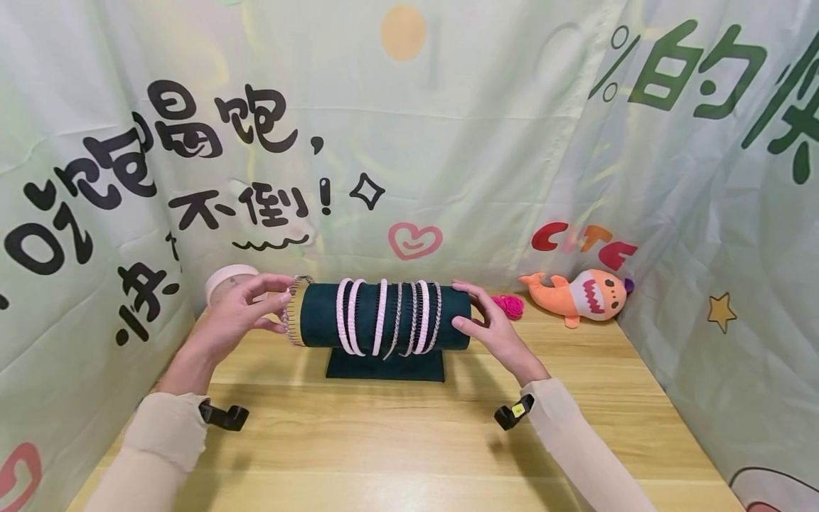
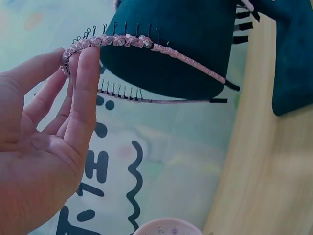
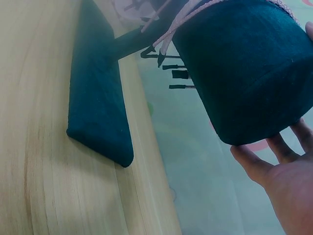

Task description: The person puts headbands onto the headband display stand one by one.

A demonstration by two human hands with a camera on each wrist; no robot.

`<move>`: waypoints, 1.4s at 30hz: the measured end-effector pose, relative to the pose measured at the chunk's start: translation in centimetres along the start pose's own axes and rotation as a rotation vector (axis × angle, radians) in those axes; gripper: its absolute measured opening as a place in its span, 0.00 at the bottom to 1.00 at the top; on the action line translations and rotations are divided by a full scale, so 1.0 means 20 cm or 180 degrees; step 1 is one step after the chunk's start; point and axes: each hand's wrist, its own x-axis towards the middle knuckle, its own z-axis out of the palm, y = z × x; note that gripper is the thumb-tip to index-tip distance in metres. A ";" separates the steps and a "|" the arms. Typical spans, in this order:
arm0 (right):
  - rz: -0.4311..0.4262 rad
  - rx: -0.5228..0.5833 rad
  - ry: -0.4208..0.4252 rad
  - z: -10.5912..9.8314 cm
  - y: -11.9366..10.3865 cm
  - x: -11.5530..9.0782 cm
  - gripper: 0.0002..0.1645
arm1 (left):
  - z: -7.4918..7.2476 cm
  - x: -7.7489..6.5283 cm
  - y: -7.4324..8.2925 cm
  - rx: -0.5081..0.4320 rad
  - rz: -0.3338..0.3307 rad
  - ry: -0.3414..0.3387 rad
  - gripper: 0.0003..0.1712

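Note:
A dark green velvet headband stand (image 1: pixel 320 316) has a horizontal roll on a flat base. Several pink and white braided headbands (image 1: pixel 381 313) circle its middle and right part. My left hand (image 1: pixel 246 313) pinches a pink beaded headband (image 2: pixel 132 40) with dark teeth by the top of its arch, between thumb and fingers. That headband stands around the roll's left end, its tips (image 2: pixel 232 85) on either side in the left wrist view. At the right end my right hand (image 1: pixel 495 328) holds the roll, thumb on the front and fingers over the top and end face.
A pale round container (image 1: pixel 227 277) stands behind my left hand. Behind the right hand lies a pink flower-like piece (image 1: pixel 510 306). An orange plush toy (image 1: pixel 579 295) sits in the back right corner. Printed cloth (image 1: pixel 473 178) encloses the wooden table (image 1: pixel 384 441) on the back and sides.

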 end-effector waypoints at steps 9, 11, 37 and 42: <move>0.0020 0.0005 -0.0028 0.00 0.00 0.00 0.40 | 0.05 0.03 -0.02 -0.0175 -0.0122 -0.0131 0.33; 0.0016 0.0003 -0.0029 0.00 0.00 0.00 0.40 | 0.06 0.04 -0.02 -0.0175 -0.0132 -0.0146 0.34; -0.0009 -0.0021 -0.0025 0.00 0.01 0.00 0.39 | 0.04 0.04 -0.10 0.1058 0.0474 -0.0295 0.29; 0.0007 -0.0018 -0.0029 0.00 0.01 0.00 0.39 | 0.04 0.04 -0.12 0.1082 0.0564 -0.0278 0.29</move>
